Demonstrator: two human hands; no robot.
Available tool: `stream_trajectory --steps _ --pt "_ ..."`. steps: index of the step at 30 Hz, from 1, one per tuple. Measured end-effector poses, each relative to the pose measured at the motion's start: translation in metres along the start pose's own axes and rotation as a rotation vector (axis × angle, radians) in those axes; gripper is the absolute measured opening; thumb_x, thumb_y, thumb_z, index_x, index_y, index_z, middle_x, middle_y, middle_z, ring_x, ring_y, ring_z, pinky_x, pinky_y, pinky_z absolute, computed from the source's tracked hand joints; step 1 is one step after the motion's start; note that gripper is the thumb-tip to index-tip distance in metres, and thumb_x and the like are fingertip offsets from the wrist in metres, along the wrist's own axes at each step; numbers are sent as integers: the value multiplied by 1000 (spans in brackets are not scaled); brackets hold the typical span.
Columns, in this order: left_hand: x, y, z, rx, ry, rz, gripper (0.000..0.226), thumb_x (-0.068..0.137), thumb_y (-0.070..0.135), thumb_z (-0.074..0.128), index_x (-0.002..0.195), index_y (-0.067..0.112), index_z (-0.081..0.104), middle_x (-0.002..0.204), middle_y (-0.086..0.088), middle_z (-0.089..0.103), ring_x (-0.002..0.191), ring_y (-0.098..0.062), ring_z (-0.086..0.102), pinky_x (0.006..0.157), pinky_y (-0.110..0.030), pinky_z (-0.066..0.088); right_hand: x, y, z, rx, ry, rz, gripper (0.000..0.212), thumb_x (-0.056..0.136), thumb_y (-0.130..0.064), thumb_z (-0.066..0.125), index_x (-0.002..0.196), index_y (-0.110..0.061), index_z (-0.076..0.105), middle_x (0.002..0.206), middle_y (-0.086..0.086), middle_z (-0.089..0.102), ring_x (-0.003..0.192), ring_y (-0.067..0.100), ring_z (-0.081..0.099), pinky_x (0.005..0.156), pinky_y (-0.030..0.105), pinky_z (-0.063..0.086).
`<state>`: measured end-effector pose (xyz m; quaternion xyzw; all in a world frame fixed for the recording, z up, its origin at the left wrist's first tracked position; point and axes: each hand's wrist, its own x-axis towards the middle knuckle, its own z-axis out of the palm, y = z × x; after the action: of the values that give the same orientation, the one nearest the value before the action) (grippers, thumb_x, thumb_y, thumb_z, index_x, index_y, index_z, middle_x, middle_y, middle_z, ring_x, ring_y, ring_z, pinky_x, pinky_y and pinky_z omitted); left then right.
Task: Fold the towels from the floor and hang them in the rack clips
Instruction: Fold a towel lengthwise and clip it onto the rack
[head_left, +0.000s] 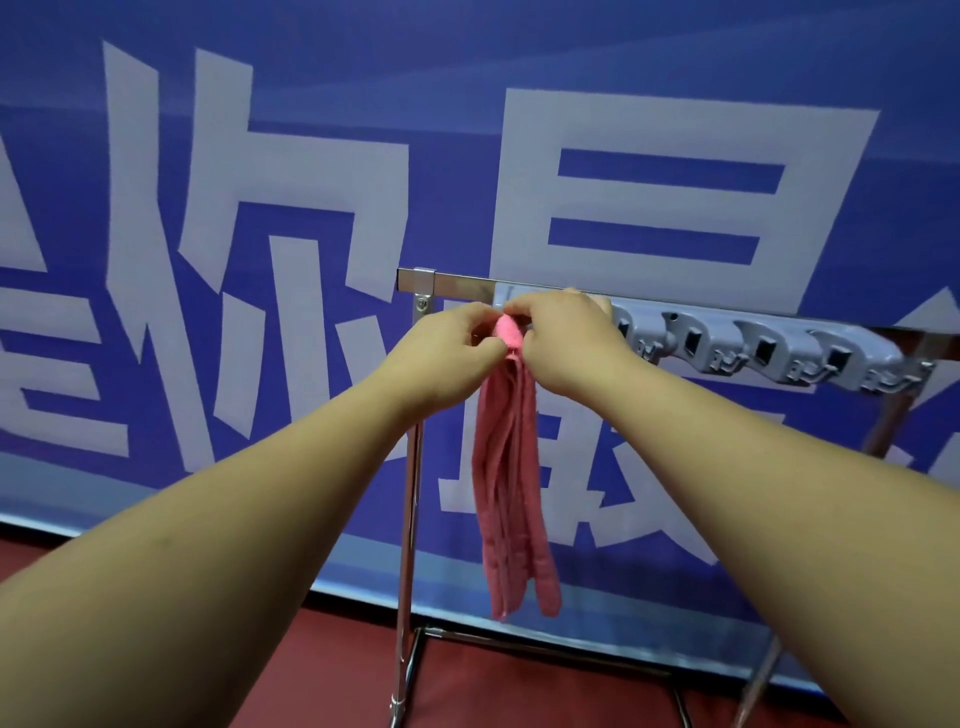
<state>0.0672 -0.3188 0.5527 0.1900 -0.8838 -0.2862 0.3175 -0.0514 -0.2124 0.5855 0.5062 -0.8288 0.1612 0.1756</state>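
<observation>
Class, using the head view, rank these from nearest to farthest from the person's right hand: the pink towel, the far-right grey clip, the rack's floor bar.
1. Pink towel: pinched beside the right hand.
2. Far-right grey clip: along the rail, rightward.
3. Floor bar: far below, on the floor.

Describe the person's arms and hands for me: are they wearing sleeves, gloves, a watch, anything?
Nothing is worn that shows. Both forearms are bare from the bottom edge of the picture up to the wrists, with no sleeve cuffs in view. The left hand and right hand have no gloves, and no watch, bracelet or ring is visible. The fingertips are partly hidden, so nails cannot be judged.
</observation>
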Motion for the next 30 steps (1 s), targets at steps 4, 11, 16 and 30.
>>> stream_trajectory --steps 4,11,16,30 --pt "-4 8 -1 93 -29 -32 26 104 30 45 112 36 70 103 9 74 94 -16 67 78 -34 53 -9 -7 -6 45 -111 23 27 102 -21 50 122 -29 68 119 -2 71 119 29 61 106 47 43" --pt "-19 16 -5 205 -184 -96 48 110 36 33 151 25 55 150 -7 62 133 -27 59 105 -40 48 -34 -2 -28 136 -136 124 30 99 -7 46 122 -20 60 111 2 64 103 30 58 87 36 43" --pt "-38 38 -19 329 -179 -179 66 113 46 35 169 12 23 171 -13 35 154 -32 39 121 -42 34 -59 14 -51 65 -189 200 43 100 -24 53 143 -23 51 140 9 62 124 34 57 101 46 50" --pt "-104 161 -27 494 -228 -2 79 102 74 34 167 29 27 169 -9 32 155 -33 29 124 -60 31 -189 21 -182 -132 -230 301 55 101 -58 55 147 -27 48 134 6 60 130 28 49 106 46 40"
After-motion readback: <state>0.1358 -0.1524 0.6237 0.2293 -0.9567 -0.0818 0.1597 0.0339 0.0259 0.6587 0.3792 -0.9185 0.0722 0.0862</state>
